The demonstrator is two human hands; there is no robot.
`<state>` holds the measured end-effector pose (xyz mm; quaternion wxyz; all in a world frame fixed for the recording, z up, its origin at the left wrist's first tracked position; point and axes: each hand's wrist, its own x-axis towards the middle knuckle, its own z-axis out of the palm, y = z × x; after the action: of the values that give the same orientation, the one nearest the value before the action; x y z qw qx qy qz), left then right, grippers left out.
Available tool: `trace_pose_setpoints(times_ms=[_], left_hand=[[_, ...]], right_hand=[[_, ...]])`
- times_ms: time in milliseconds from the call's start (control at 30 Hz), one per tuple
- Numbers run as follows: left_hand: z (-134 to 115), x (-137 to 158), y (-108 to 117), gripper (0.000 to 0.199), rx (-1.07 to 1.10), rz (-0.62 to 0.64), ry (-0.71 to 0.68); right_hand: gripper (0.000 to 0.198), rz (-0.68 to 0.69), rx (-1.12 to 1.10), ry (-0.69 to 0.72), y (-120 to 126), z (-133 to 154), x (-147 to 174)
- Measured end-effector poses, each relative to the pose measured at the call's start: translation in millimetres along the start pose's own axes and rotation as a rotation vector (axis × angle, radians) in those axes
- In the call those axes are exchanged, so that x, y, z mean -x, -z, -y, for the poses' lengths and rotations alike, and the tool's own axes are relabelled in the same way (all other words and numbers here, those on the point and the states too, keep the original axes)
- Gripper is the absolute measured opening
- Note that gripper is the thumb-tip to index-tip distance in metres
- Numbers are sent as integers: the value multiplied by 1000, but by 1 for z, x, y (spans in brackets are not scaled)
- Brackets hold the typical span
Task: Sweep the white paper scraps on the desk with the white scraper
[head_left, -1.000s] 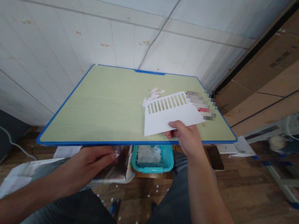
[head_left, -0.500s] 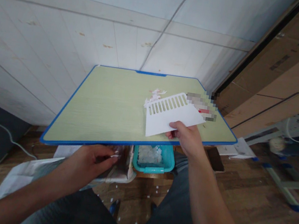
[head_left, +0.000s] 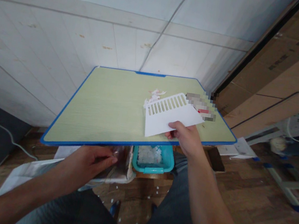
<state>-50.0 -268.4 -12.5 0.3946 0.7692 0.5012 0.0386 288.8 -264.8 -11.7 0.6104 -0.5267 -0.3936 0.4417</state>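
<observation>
My right hand [head_left: 186, 136] grips a white card [head_left: 165, 121] by its near edge, thumb on top and fingers underneath. A row of several rounded slots is cut along the card's far side. It lies over the right part of a pale green tabletop [head_left: 106, 101] with a blue rim. Just below the front rim, my left hand [head_left: 96, 160] hangs over a bag-like, brown and clear container [head_left: 120, 164]. Its thumb and forefinger stand slightly apart, with no piece visible between them. White paper scraps [head_left: 155, 96] lie beyond the card's far left corner.
A turquoise basket [head_left: 168, 167] of small white pieces sits below the table's front edge, between my hands. A blurred-out item [head_left: 201, 106] lies at the table's right. Cardboard [head_left: 277, 82] leans at the right, and a grey cable [head_left: 166, 26] runs down the wall.
The small white piece that was between my left thumb and forefinger no longer shows, and those fingertips have parted a little. My right hand and the card have stayed almost still.
</observation>
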Motion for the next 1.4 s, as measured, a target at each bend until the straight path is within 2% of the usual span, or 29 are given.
trace_pose_setpoints(times_ms=[133,300,433,600,733,833,967,1133,1267,1400], left_hand=[[-7,-3,1,54,-28,-28,-20],[-52,-14,-6,43,-101,-37,-111],[-80,-29,-17,38,-262,-23,-144],[-84,-44,-29,45,-269,-53,-209],[-86,-43,-26,45,-233,-105,-281],[-92,-42,-8,49,-216,-198,-305],[-88,-66,32,57,-205,-460,-223],[-61,-152,86,53,-182,-704,-132],[-33,-224,122,44,-254,-778,-68],[0,-257,145,47,-333,-805,18]], right_hand=[[22,-22,-17,-2,0,-1,-1],[22,-54,-41,26,1,-7,-6],[20,-78,-51,57,6,-9,-8],[22,-158,-80,87,11,-4,-7],[28,-262,-130,144,18,-1,-7],[32,-317,-116,176,26,1,-11],[34,-301,-16,194,31,7,-31],[31,-22,146,215,13,23,-79],[29,241,194,237,-3,29,-109],[32,360,217,185,-8,18,-116]])
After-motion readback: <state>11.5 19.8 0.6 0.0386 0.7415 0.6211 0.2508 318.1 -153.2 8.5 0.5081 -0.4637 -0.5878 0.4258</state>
